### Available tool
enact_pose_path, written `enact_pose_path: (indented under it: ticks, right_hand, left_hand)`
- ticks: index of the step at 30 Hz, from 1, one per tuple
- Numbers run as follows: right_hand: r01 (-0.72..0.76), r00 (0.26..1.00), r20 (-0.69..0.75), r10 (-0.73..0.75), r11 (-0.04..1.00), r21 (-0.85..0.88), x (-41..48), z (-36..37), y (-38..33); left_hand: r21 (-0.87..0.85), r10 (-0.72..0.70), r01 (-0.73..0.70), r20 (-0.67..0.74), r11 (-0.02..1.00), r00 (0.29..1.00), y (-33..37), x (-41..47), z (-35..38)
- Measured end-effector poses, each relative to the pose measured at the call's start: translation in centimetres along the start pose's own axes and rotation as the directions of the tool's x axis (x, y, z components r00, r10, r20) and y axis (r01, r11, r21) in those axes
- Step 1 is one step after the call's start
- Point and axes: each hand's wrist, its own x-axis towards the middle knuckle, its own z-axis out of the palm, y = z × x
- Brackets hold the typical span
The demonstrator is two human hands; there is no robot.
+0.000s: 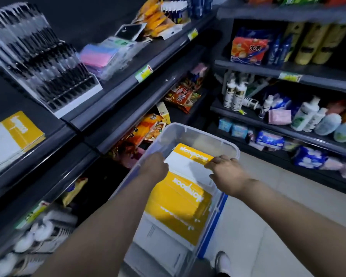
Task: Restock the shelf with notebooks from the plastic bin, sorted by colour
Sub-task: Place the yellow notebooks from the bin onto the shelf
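Reaching forward, both arms extended over plastic bin (pixel 208 137); left hand (pixel 154 168) and right hand (pixel 227 173) curled, gripping opposite edges of yellow-white notebook (pixel 188 162).

The bin (pixel 200 134) before me is cloudy clear plastic, smooth and slightly shiny. The notebooks (pixel 178 206) in it have smooth paper covers with a soft sheen. The shelf (pixel 112 95) on my left looks like dark painted metal, matt. The far snack packets (pixel 181 95) are glossy film.
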Motion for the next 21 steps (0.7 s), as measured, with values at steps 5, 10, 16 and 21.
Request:
enact_pose_path:
  ticks: [5,10,16,21]
  right_hand:
    - [0.004,0.997,0.080,-0.016,0.989,0.145,-0.9,1.6,-0.8]
    - [0.049,0.995,0.090,-0.052,0.998,0.028,-2.2,3.6,-1.8]
    - [0.008,0.997,0.071,-0.010,1.000,0.024,-2.2,3.7,-1.7]
    - [-0.005,0.997,0.079,0.004,1.000,0.018,-1.7,4.1,-1.7]
  left_hand:
    - [0.070,-0.021,0.017,0.062,0.997,0.998,0.7,3.0,1.0]
    - [0.039,0.014,-0.020,0.148,0.999,0.989,1.1,5.8,3.7]
    - [0.115,-0.018,0.002,0.138,0.993,0.990,1.5,6.7,4.9]
    - [0.025,-0.039,0.036,0.160,0.999,0.986,1.4,6.0,4.1]
